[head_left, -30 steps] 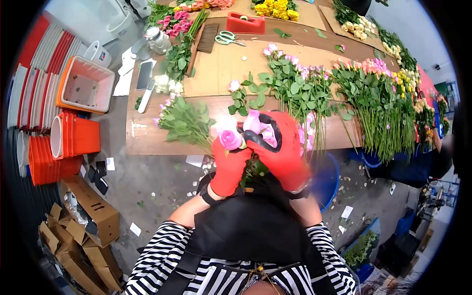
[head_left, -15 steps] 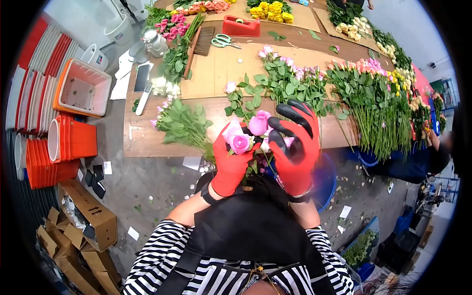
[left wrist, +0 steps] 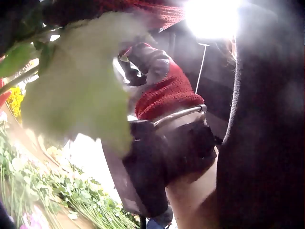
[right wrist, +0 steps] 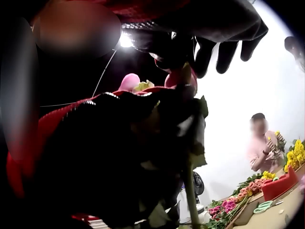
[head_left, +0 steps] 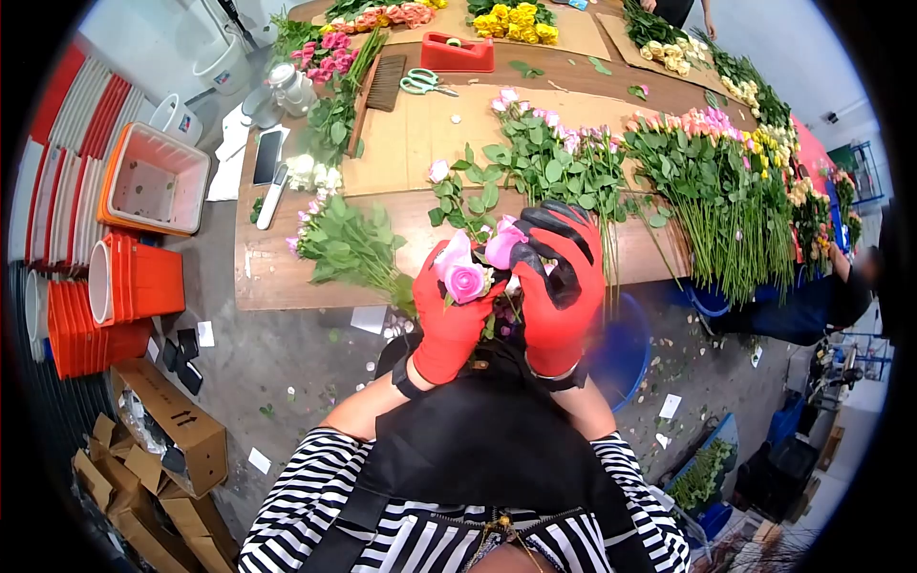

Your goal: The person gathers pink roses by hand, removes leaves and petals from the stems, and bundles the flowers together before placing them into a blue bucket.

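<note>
Pink roses (head_left: pixel 465 282) stand up from my left hand (head_left: pixel 447 325), which wears a red glove with black palm and grips them below the blooms. Beside them is another pink rose (head_left: pixel 503 243), at the right hand's thumb and forefinger. My right hand (head_left: pixel 564 301), gloved the same way, bends over this bloom and pinches at its side. Its other fingers (right wrist: pixel 228 57) spread outward in the right wrist view. Below the blooms a green stem (right wrist: pixel 191 200) runs down there. A blurred pale leaf (left wrist: pixel 81 81) covers much of the left wrist view.
On the wooden table (head_left: pixel 272 277) lie leafy stems (head_left: pixel 349 244), pink roses (head_left: pixel 554 143), peach roses (head_left: pixel 693 124), scissors (head_left: pixel 425 82), a brush (head_left: pixel 387 84) and a red tape dispenser (head_left: pixel 457 53). A blue bucket (head_left: pixel 626 349) stands at right; orange crates (head_left: pixel 143 277) stand left. Another person (right wrist: pixel 264 148) holds yellow flowers.
My right hand drew back from the roses with its fingers spread, then returned to the right-hand bloom. The left hand keeps its grip, and the head view has shifted slightly.
</note>
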A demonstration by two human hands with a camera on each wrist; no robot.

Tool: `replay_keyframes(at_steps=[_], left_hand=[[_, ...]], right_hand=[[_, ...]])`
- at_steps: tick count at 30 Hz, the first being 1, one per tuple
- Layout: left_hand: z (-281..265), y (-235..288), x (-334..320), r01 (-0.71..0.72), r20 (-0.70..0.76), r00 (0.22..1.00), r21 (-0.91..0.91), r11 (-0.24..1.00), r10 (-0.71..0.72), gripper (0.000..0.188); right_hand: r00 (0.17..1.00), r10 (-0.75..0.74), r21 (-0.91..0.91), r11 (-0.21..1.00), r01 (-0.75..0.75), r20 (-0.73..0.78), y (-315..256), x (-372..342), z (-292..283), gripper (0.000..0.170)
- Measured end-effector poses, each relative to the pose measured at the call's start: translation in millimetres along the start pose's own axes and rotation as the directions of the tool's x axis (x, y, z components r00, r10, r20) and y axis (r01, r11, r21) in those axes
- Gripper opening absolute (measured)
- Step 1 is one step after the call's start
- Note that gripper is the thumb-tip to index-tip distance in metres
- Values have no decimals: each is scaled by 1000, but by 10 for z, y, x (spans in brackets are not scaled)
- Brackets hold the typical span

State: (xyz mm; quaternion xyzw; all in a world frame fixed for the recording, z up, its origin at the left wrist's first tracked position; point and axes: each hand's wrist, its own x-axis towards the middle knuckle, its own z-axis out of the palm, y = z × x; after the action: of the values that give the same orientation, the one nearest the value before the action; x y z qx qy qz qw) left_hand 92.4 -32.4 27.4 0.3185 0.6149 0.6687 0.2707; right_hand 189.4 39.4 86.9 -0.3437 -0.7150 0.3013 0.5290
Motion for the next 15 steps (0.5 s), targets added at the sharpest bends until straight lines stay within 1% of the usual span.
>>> replay_keyframes(at_steps=[1,2,4,5,9,11,12,14,15], left_hand=[[5,-12,-9,5,-17,1000,-31,1000,-6,56],[18,-35,-24,9,-35,999,-62,998,-12,56],[49,-22,-41,9,-59,998,-108,994,-15,56],[64,22,-43,3,-66,998,-123,992,-11,56],[52,79,-35,34,-43,998,-174,984,-43,55],[6,57,-14,87,19,996,-163,983,-85,51],[-15,50,-3,114,49,993,-155,981,-107,49],[-32,117,17,194,95,980,-291,937,-174,40],[-44,140,29,235,121,971,-354,905,-204,35]], right_hand=[[1000,4,17,1000,-4,-26,3,-13,18,28],[996,-68,-74,995,64,-51,3,-26,33,28],[973,-216,-258,948,189,-79,-7,-50,49,28],[964,-266,-343,907,243,-23,-89,-45,4,25],[956,-289,-376,892,251,-46,-80,-100,10,25],[951,-305,-411,873,262,-41,-109,-129,8,24],[960,-277,-355,903,242,-49,-76,-148,15,24],[974,-219,-237,951,199,-60,25,-200,38,26],[989,-145,-123,983,139,-40,7,-182,64,24]])
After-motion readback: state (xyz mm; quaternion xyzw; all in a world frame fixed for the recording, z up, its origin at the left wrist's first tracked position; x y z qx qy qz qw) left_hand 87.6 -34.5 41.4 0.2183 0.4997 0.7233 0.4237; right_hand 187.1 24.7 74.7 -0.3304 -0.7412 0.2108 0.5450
